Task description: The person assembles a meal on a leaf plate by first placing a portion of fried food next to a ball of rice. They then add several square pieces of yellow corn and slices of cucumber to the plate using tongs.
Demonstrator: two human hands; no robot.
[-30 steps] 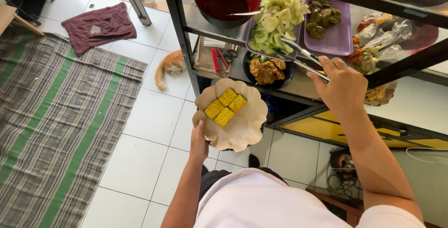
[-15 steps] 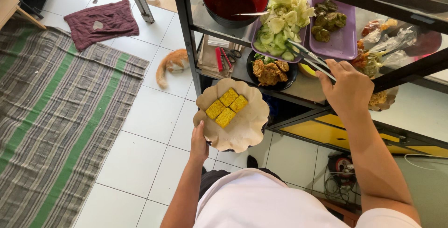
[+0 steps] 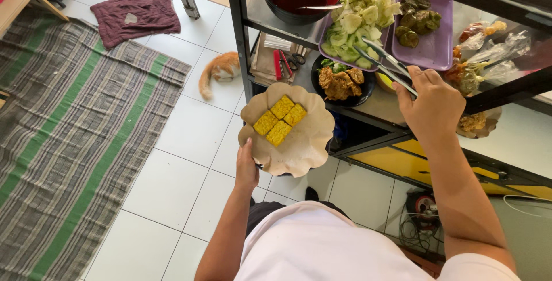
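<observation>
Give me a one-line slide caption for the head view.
Left hand holds a paper-lined plate of yellow squares; right hand points tongs at cabbage.

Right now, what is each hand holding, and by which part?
The left hand holds a paper-lined plate by its near rim; the right hand grips metal tongs at their handle end.

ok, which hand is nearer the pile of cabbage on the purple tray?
Right. The right hand holds metal tongs whose tips reach the cabbage. The left hand is lower down, under the paper-lined plate of yellow pieces, well clear of it.
</observation>
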